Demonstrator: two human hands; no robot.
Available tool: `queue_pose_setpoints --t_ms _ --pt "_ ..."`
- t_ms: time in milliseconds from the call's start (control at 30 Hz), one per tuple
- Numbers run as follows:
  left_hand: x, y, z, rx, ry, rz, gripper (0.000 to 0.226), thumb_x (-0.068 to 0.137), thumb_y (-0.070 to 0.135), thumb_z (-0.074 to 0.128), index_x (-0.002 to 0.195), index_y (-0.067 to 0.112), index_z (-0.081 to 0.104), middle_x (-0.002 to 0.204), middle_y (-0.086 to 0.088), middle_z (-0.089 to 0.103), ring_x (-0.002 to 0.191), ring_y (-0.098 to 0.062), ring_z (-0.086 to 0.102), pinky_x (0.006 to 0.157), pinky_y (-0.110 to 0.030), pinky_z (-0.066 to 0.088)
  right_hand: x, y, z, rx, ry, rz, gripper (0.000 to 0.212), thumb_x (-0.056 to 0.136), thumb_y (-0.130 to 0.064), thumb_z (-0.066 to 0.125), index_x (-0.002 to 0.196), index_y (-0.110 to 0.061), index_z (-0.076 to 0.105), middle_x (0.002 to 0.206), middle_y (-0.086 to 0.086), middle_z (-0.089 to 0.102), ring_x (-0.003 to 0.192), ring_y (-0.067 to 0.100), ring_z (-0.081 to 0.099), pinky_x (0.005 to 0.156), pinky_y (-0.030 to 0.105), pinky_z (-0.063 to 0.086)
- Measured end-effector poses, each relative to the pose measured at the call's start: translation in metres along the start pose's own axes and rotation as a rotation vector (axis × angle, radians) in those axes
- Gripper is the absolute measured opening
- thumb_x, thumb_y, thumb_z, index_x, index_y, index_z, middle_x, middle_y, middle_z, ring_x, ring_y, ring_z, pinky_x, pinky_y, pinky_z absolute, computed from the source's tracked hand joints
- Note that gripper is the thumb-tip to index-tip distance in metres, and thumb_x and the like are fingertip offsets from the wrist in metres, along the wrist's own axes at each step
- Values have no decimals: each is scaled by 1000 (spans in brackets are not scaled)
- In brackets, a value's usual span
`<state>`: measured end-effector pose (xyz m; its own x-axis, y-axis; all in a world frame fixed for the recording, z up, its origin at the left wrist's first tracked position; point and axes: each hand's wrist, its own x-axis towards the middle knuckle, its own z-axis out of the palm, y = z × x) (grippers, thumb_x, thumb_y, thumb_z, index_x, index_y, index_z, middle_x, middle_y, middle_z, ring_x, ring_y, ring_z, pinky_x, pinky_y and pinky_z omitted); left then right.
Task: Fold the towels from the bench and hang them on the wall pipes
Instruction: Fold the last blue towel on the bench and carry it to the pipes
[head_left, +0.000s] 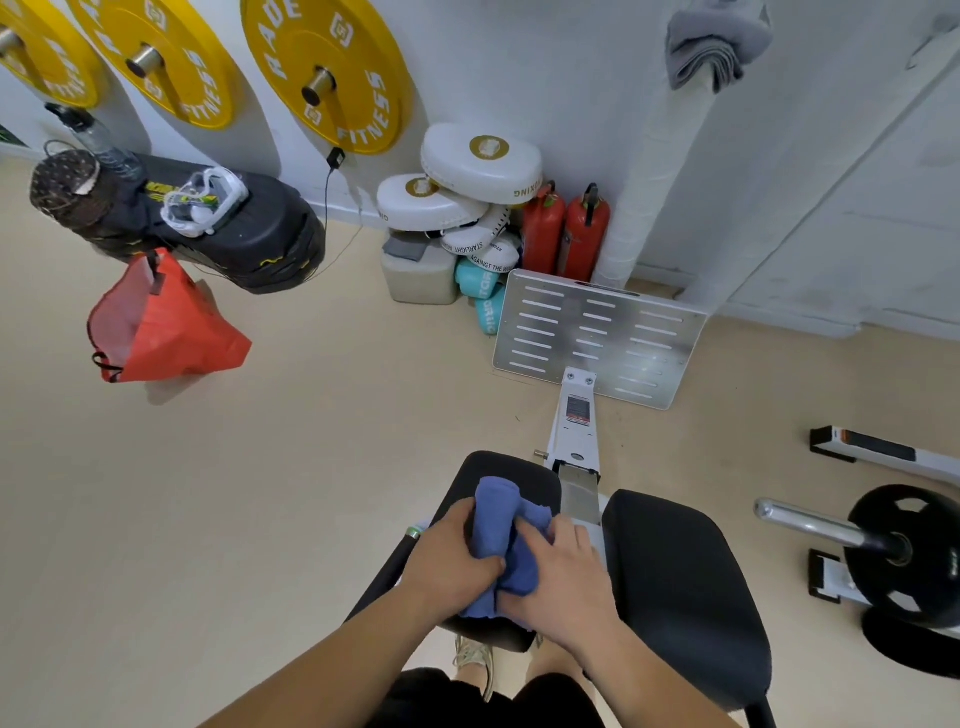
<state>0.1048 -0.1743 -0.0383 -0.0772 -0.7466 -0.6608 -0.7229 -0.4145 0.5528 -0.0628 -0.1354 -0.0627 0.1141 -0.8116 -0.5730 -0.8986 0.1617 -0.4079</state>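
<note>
Around: three yellow weight plates (327, 78) hang on pegs on the white wall. Below them on the floor is a black pad stack (249, 234) with white gear on top, and a red bag (161, 327) sits in front of it. White boxing pads (478, 161) are piled in the corner by two red fire extinguishers (566, 234). A white wrapped wall pipe (654, 171) runs up beside the extinguishers, with a grey towel (717, 47) draped over its top, folded. A slotted metal foot plate (597, 338) stands tilted at the end of a white frame rail (576, 421) that leads back to the surface. At right, a barbell with a black plate (904, 551) rests on a low stand. The floor is beige.

The surface is a black padded bench in two parts, a small front pad (519, 470) and a larger seat pad (675, 582) to its right. Nothing stands between the surface and the pipe except the foot plate and rail.

The task thing, a blue towel (493, 509), lies bunched and partly rolled on the small front pad, between both hands.

Left grip (452, 556) comes in from lower left with the forearm straight. It is clenched on the towel's left side, thumb wrapped over the roll.

Right grip (566, 577) comes in from lower right, palm down. Its fingers (530, 532) are bent over the towel's right folds, grasping the lower bunch. The two grips are near touching at the towel's bottom edge. A shoe (475, 660) shows under the pad.
</note>
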Motion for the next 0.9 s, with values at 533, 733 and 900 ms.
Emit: queue_pose_setpoints --t_ms 533,733,900 --pt "16 21 46 249 131 -89 58 88 46 67 136 25 39 128 1 46 106 -22 64 84 -34 57 -19 46 -11 740 -141 217 62 94 1 46 147 -30 50 119 -8 62 91 10 67 74 12 54" --pt "17 21 52 111 48 -82 49 86 44 71 120 21 44 112 3 60 97 -16 62 85 -31 55 -27 47 -35 751 -268 217 68 94 6 40 152 -31 43 126 -9 68 116 7 62 71 7 50" --pt "-9 33 22 138 -49 191 44 77 30 75 109 27 44 97 8 59 84 -8 59 70 -23 49 -51 35 -53 741 -248 207 68 100 -25 58 159 -32 26 128 -13 71 120 7 63 92 19 48"
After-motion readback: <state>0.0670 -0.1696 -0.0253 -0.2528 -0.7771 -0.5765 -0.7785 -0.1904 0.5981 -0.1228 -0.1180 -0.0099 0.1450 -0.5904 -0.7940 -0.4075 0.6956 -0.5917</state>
